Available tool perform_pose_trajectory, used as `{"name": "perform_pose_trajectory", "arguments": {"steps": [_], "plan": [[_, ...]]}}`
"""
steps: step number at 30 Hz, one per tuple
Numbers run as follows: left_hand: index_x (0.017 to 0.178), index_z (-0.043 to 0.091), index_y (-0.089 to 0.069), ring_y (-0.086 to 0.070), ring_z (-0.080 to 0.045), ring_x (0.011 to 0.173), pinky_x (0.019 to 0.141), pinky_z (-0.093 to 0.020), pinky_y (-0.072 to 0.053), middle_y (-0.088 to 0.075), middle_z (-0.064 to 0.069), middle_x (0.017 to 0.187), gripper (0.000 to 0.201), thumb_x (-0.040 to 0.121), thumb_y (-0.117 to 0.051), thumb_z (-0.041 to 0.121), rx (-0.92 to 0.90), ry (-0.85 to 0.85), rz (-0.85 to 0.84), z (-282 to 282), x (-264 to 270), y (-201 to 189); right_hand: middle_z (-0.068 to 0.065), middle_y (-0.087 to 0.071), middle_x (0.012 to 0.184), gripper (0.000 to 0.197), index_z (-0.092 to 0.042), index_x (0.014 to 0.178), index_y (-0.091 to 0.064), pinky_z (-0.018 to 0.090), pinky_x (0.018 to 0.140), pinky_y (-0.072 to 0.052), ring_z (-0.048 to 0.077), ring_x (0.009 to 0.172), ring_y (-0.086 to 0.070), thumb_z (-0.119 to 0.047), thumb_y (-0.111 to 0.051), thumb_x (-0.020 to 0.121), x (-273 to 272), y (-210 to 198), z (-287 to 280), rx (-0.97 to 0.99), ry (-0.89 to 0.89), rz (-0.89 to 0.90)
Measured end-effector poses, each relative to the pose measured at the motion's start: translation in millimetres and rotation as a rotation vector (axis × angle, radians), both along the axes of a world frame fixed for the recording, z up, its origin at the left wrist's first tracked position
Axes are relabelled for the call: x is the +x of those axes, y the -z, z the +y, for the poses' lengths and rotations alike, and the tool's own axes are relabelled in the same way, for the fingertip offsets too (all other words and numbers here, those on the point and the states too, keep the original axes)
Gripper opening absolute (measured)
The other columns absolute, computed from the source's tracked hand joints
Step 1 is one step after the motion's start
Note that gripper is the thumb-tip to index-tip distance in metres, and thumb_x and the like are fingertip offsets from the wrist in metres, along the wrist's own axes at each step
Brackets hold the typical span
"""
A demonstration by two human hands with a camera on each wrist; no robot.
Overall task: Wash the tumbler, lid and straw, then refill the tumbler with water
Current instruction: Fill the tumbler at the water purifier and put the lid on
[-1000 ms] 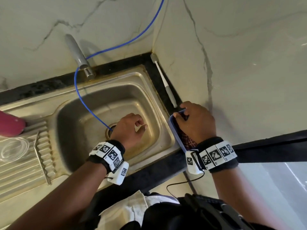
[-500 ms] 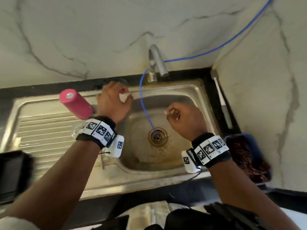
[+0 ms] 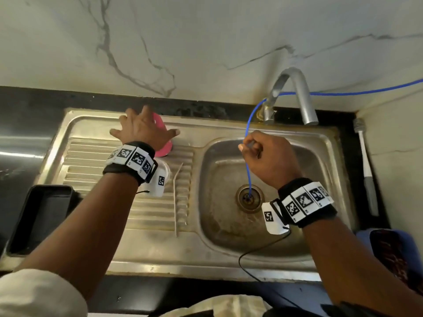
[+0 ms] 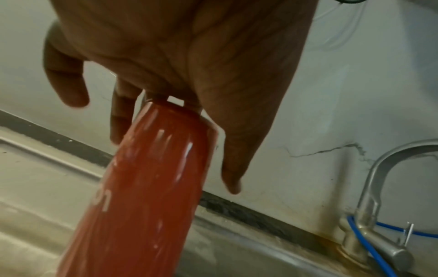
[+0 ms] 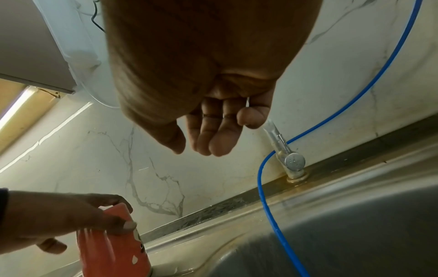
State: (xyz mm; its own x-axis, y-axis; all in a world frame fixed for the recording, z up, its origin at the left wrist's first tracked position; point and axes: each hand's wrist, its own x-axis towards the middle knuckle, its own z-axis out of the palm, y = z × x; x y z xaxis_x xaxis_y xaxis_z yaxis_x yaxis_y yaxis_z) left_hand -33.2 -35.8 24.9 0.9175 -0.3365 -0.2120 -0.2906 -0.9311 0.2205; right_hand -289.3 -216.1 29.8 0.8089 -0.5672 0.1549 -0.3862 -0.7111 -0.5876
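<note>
Pink tumbler [image 3: 163, 143] stood inverted, long axis vertical, on far drainboard [image 3: 91, 161], directly beneath left hand [image 3: 142, 131]; fingers splayed over its base, not closed. Right hand [image 3: 267, 154] loosely curled, empty, over basin.

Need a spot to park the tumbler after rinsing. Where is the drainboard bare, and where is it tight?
Bare: the ribbed drainboard between the black tray and the left hand, and the flat steel strip in front of the basin. Tight: around the tumbler, clear lid and metal straw.
</note>
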Motion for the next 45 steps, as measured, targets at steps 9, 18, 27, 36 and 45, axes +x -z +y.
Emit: {"name": "perform_pose_trajectory", "arguments": {"steps": [9, 18, 27, 36, 45], "plan": [[0.115, 0.01, -0.052, -0.064, -0.031, 0.094, 0.079, -0.038, -0.05, -0.065, -0.008, 0.106, 0.079, 0.079, -0.073, 0.076, -0.584, -0.193, -0.019, 12.0, -29.3, -10.8, -0.005, -0.068, 0.071, 0.013, -0.02, 0.092, -0.075, 0.033, 0.067, -0.057, 0.013, 0.068, -0.065, -0.032, -0.076, 0.096, 17.7, -3.2, 12.2, 0.288, 0.043, -0.161], [0.118, -0.003, -0.068, -0.07, -0.027, 0.09, 0.081, -0.045, -0.057, -0.073, -0.025, 0.108, 0.09, 0.075, -0.074, 0.076, -1.359, -0.236, 0.628, -25.3, -131.0, -30.8, -0.008, -0.071, 0.124, 0.053, -0.03, 0.131, -0.06, 0.036, 0.085, -0.061, 0.016, 0.117, -0.07, -0.064, -0.068, 0.091, 28.8, -47.6, 20.4, 0.915, 0.176, -0.277], [0.114, 0.011, -0.052, -0.072, -0.008, 0.087, 0.07, -0.02, -0.056, -0.069, -0.007, 0.109, 0.06, 0.089, -0.051, 0.066, -1.332, 0.041, 0.71, -59.6, -214.3, -71.7, 0.006, -0.072, 0.122, 0.065, -0.028, 0.122, -0.06, 0.039, 0.088, -0.064, 0.023, 0.109, -0.074, -0.041, -0.094, 0.068, -6.0, -113.4, -1.7, 0.881, 0.2, -0.614], [0.105, 0.021, -0.062, -0.065, -0.002, 0.09, 0.072, -0.014, -0.047, -0.069, 0.008, 0.104, 0.041, 0.086, -0.066, 0.057, -1.403, 0.496, 0.073, -106.3, -197.8, -202.9, 0.001, -0.075, 0.124, 0.083, -0.017, 0.133, -0.061, 0.039, 0.088, -0.062, 0.021, 0.11, -0.073, -0.026, -0.103, 0.062, -91.1, -229.5, -46.9, 0.431, 0.069, -0.843], [0.086, 0.009, -0.064, -0.068, -0.032, 0.077, 0.073, -0.049, -0.056, -0.071, -0.005, 0.08, 0.037, 0.095, -0.064, 0.046, -1.66, 0.802, -0.408, -117.6, -207.7, -432.1, 0.002, -0.074, 0.119, 0.084, -0.017, 0.131, -0.059, 0.037, 0.083, -0.063, 0.023, 0.105, -0.074, -0.029, -0.1, 0.058, -145.4, -341.6, -78.9, 0.14, -0.024, -1.123]]}}
